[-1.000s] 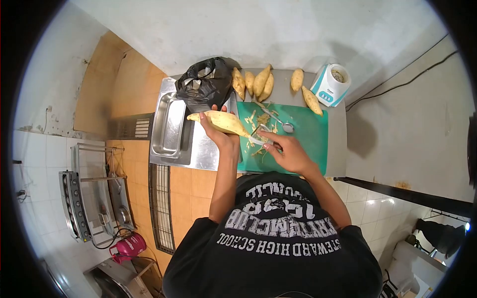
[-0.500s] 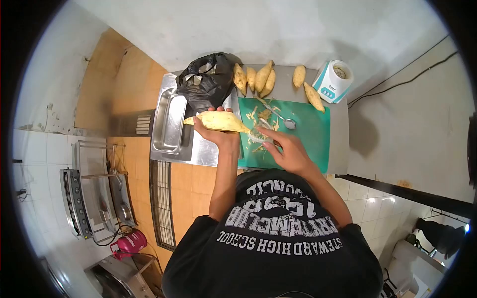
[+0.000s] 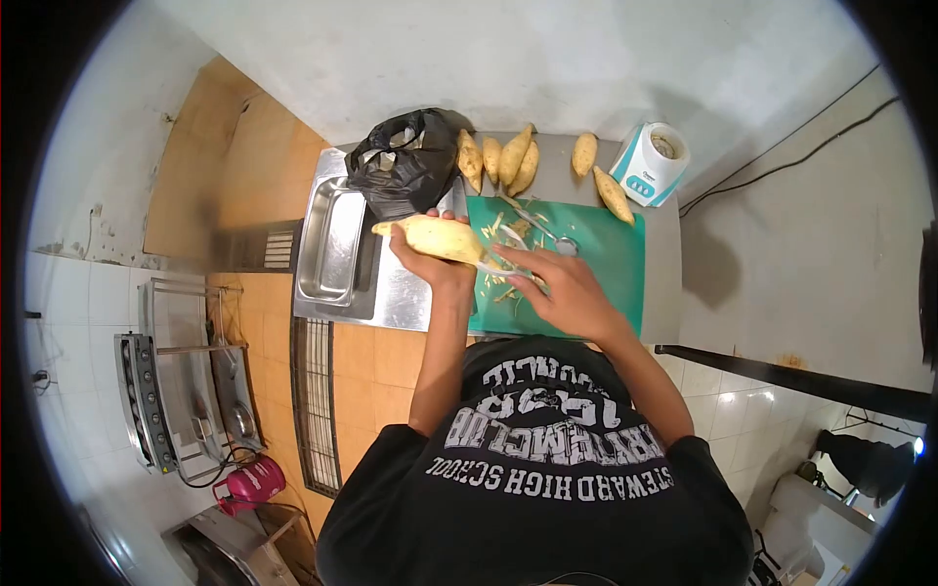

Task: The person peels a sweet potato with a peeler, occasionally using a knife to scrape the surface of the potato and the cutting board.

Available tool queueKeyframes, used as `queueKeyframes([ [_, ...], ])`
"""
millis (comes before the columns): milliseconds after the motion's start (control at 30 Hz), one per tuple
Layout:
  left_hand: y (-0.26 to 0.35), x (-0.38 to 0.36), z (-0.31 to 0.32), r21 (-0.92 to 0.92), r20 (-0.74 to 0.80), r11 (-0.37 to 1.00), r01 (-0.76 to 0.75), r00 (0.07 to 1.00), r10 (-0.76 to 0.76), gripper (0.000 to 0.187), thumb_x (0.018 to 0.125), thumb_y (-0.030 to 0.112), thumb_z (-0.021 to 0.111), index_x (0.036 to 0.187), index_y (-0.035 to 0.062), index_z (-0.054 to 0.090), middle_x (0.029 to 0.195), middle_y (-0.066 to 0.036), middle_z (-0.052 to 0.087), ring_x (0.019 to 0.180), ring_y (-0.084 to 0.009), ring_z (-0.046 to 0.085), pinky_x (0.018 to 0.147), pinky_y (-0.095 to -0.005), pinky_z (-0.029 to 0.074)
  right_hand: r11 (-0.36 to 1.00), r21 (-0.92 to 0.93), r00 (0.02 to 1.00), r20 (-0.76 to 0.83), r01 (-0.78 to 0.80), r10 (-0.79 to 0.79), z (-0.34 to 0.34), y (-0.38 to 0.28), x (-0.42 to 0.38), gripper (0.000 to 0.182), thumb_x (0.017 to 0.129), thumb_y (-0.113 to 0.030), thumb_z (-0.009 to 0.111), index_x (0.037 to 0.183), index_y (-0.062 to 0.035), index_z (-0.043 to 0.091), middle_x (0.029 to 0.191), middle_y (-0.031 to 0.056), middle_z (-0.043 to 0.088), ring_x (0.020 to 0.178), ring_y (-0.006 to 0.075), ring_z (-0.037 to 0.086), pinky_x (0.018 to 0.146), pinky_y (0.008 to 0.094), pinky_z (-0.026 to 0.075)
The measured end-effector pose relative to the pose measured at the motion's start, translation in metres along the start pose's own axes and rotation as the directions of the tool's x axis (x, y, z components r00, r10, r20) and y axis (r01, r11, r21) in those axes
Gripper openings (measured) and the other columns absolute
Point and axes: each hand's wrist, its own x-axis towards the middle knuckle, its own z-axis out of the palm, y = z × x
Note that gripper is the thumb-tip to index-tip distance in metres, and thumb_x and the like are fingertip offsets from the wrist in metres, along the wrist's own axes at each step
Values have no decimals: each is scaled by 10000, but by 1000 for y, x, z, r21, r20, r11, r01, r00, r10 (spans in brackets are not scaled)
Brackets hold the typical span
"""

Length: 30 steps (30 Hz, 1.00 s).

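My left hand (image 3: 442, 272) is closed around a pale yellow sweet potato (image 3: 435, 237), held level over the near-left edge of the green cutting board (image 3: 611, 283). In my right hand (image 3: 572, 293) is a whitish peeler (image 3: 496, 268), pressed against the right end of the sweet potato. The fingers partly hide the peeler. Thin strips of peel (image 3: 500, 292) lie scattered on the board below. A metal spoon (image 3: 565, 244) rests on the board beyond my right hand.
Several unpeeled sweet potatoes (image 3: 513, 156) lie along the back of the counter. A black plastic bag (image 3: 405, 166) stands at the back left, behind a steel pan (image 3: 328, 249). At the back right is a white and teal blender base (image 3: 648, 166).
The sweet potato has shifted slightly right, and its right end has dipped a little. The peeler stays at that end, with my right hand slightly lower.
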Motion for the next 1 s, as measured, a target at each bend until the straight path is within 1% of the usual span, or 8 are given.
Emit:
queueKeyframes([
  [100, 0, -3, 7, 68, -53, 997, 23, 998, -20, 528, 900, 587, 585, 961, 63, 546, 920, -76, 580, 807, -234, 593, 743, -408, 535, 981, -193, 996, 83, -11, 27, 6, -1, 6, 391, 979, -303, 616, 1370, -280, 621, 978, 141, 682, 855, 358, 680, 745, 458, 555],
  [333, 12, 4, 2, -22, -113, 1000, -1, 994, -2, 448, 893, 548, 631, 935, 104, 579, 883, -57, 607, 801, -223, 612, 734, -395, 537, 964, -237, 947, 266, -118, 181, -7, 9, -28, 395, 984, -315, 603, 1379, -307, 611, 935, 134, 668, 844, 347, 674, 718, 469, 550],
  [400, 6, 3, 0, -47, -91, 998, 36, 995, -40, 479, 873, 571, 642, 958, 110, 539, 904, -48, 595, 796, -217, 606, 746, -399, 532, 987, -135, 990, 96, -90, 104, -8, -2, -16, 400, 954, -254, 640, 1354, -266, 641, 897, 125, 662, 775, 355, 654, 729, 461, 534],
  [500, 0, -1, 0, -48, -16, 991, 124, 992, -125, 490, 881, 585, 608, 937, 103, 543, 901, -52, 593, 774, -218, 599, 741, -401, 519, 998, -60, 999, 47, 13, -10, 6, 3, 4, 383, 990, -298, 592, 1371, -281, 618, 921, 142, 656, 843, 365, 662, 727, 478, 540],
  [633, 5, 8, -1, -57, 18, 994, 91, 996, -90, 494, 884, 589, 593, 924, 99, 546, 893, -59, 585, 766, -216, 590, 741, -401, 505, 993, -114, 999, 35, 10, -7, 14, 6, -8, 378, 991, -301, 589, 1367, -272, 621, 905, 150, 643, 821, 372, 650, 723, 489, 529],
  [700, 14, 9, 0, -84, 49, 996, 43, 998, -39, 476, 882, 572, 600, 929, 101, 546, 887, -60, 576, 766, -215, 581, 744, -394, 499, 976, -196, 968, 214, -89, 131, -1, 3, -20, 360, 975, -255, 611, 1331, -224, 657, 859, 140, 647, 754, 360, 635, 701, 475, 503],
  [800, 18, 9, 5, -144, 76, 987, 65, 996, -55, 473, 882, 566, 601, 928, 99, 546, 870, -58, 571, 776, -217, 577, 741, -393, 496, 967, -205, 959, 206, -152, 195, -10, -5, -20, 367, 967, -261, 623, 1331, -229, 659, 871, 146, 648, 752, 358, 633, 687, 467, 503],
  [1000, 8, 8, 1, -202, 90, 961, 188, 981, -173, 463, 878, 556, 607, 917, 97, 564, 834, -59, 578, 762, -221, 575, 729, -390, 495, 993, -115, 998, 65, -12, 20, 11, -6, 11, 406, 986, -342, 597, 1385, -270, 612, 934, 162, 665, 824, 370, 663, 732, 466, 527],
])
